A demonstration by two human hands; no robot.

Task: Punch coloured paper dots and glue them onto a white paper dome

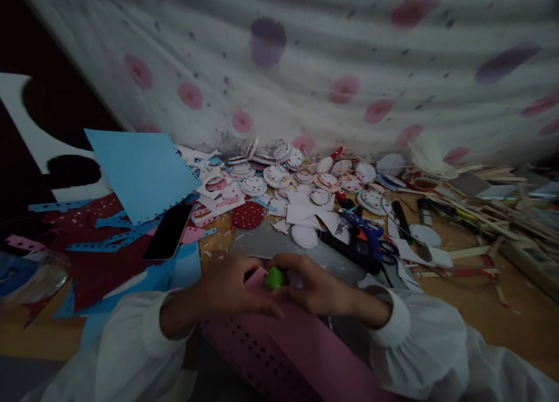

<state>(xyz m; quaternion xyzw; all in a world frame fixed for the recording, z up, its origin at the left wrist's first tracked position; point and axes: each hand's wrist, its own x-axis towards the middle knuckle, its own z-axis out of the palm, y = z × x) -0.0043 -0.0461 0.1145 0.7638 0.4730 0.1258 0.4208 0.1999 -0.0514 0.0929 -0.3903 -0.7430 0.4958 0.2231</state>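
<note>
A pink paper sheet (288,344) dotted with punched holes lies across my lap and the floor in front of me. A small green punch (275,277) sits on its far edge, between my two hands. My left hand (227,288) is closed on the sheet's edge beside the punch, fingers curled. My right hand (314,285) wraps round the green punch from the right, thumb on top. Both arms wear white sleeves.
A black phone (168,232) lies on blue and red paper (140,172) at left. Many decorated paper discs (279,177) are piled ahead. A blue glue gun (367,230), scissors (386,250) and wooden sticks (493,215) lie at right. A dotted fabric (332,64) hangs behind.
</note>
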